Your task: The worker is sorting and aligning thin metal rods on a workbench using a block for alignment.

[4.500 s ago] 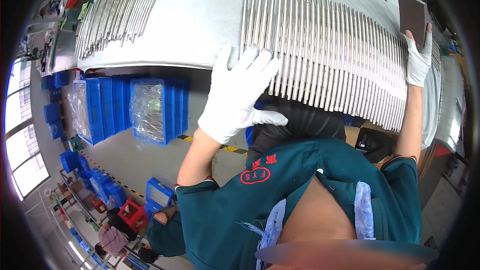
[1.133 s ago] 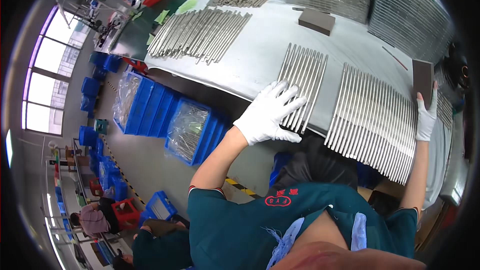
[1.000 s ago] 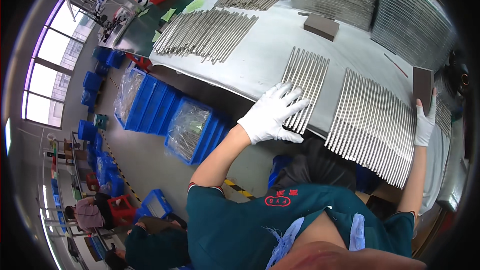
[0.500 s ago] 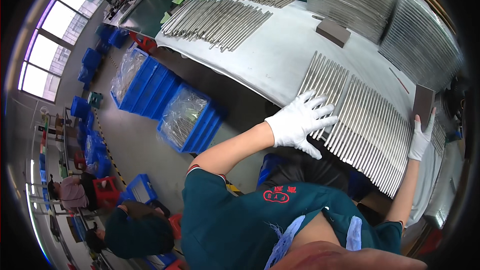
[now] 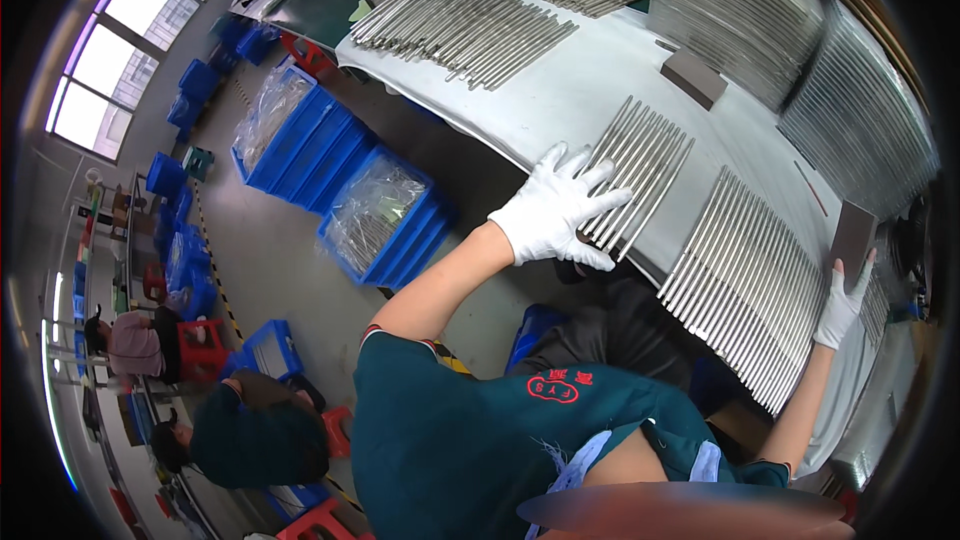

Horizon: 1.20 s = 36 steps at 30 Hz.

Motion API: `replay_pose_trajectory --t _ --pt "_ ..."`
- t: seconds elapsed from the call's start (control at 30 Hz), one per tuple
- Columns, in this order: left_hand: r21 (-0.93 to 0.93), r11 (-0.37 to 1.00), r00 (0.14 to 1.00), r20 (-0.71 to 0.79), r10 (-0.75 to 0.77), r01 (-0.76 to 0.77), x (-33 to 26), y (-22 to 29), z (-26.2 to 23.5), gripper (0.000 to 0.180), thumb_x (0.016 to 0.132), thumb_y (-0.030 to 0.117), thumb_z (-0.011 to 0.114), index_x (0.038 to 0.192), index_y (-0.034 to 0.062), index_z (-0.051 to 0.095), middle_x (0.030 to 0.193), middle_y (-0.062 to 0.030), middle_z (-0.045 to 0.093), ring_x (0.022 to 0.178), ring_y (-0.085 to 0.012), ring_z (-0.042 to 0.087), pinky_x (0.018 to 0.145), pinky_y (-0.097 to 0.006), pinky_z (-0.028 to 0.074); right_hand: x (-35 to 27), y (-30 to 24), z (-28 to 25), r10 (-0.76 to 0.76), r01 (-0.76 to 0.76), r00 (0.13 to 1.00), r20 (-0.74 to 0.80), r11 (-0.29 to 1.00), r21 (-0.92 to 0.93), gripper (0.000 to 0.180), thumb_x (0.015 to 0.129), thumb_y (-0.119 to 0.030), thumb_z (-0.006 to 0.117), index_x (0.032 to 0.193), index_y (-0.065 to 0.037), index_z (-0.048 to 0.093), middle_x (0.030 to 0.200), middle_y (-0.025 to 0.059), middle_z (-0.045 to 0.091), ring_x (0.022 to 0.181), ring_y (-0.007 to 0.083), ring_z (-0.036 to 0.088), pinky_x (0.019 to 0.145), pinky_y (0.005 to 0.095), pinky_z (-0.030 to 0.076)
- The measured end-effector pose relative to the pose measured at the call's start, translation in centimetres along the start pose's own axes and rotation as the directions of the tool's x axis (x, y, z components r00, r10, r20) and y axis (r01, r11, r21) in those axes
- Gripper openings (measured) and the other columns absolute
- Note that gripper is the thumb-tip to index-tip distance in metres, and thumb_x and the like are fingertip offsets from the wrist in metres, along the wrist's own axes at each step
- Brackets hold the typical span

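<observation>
My left hand (image 5: 556,210), in a white glove, lies flat with fingers spread on the near end of a small group of metal rods (image 5: 640,165) on the white-covered table (image 5: 560,100). To the right lies a long row of several metal rods (image 5: 750,275), a gap apart from the small group. My right hand (image 5: 838,302), also gloved, holds a dark brown flat block (image 5: 853,235) upright against the far end of that long row.
Another brown block (image 5: 695,77) rests further back on the table. More rod piles (image 5: 460,25) and stacked rod sheets (image 5: 740,10) lie beyond. Blue bins (image 5: 385,225) with plastic bags stand on the floor to the left. Other people (image 5: 260,430) sit at lower left.
The view swung left. My left hand shifted a small group of rods away from the long row, leaving a gap. My right hand kept the block at the row's end.
</observation>
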<state>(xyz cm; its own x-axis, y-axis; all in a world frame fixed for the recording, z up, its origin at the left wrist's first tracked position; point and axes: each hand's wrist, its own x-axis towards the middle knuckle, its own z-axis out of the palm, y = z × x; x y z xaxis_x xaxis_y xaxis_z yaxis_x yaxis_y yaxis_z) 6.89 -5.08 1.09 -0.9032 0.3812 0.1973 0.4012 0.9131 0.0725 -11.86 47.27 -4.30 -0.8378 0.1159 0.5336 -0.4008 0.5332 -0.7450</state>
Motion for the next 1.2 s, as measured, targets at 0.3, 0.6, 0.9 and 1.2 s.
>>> replay_pose_trajectory --t 0.3,0.6,0.9,1.2 --pt "-0.030 1.000 1.000 -0.005 -0.002 0.001 0.2 3.1 0.3 0.111 0.073 0.092 0.051 0.152 0.0136 0.047 0.150 -0.0266 0.048 0.144 -0.0468 0.039 0.120 -0.065 0.019 0.0 -0.1 -0.1 0.025 -0.027 0.999 0.026 0.997 0.066 0.073 0.100 -0.014 0.069 0.163 -0.014 0.032 0.164 0.0104 0.039 0.146 0.0190 0.041 0.120 0.0328 0.032" --pt "-0.279 0.919 0.958 -0.007 0.287 -0.278 4.8 12.8 1.9 0.109 0.068 0.080 0.068 0.151 0.0123 0.049 0.150 -0.0262 0.048 0.145 -0.0471 0.038 0.121 -0.063 0.020 -0.4 -2.5 0.3 -0.015 0.014 1.000 -0.007 0.997 -0.078 0.074 0.097 -0.019 0.074 0.159 -0.003 0.037 0.163 0.0130 0.041 0.148 0.0211 0.040 0.121 0.0319 0.029" --pt "-0.213 0.937 0.959 0.012 0.285 -0.276 5.1 12.8 1.5 0.103 0.076 0.084 0.056 0.151 0.0147 0.049 0.144 -0.0256 0.051 0.136 -0.0491 0.045 0.119 -0.063 0.023 -0.2 -2.8 0.9 0.137 -0.108 0.986 -0.093 0.958 0.265 0.076 0.092 -0.013 0.080 0.157 -0.007 0.042 0.148 0.0100 0.056 0.129 0.0149 0.056 0.110 0.0285 0.043" --pt "-0.105 0.987 0.987 0.090 0.133 -0.124 2.9 9.7 0.0 0.104 0.071 0.080 0.064 0.150 0.0135 0.051 0.143 -0.0244 0.052 0.135 -0.0465 0.047 0.117 -0.066 0.023 0.0 -1.8 0.3 0.104 -0.094 0.994 -0.036 0.971 0.221 0.073 0.094 -0.011 0.077 0.158 -0.010 0.041 0.147 0.0084 0.057 0.128 0.0130 0.056 0.107 0.0269 0.048"
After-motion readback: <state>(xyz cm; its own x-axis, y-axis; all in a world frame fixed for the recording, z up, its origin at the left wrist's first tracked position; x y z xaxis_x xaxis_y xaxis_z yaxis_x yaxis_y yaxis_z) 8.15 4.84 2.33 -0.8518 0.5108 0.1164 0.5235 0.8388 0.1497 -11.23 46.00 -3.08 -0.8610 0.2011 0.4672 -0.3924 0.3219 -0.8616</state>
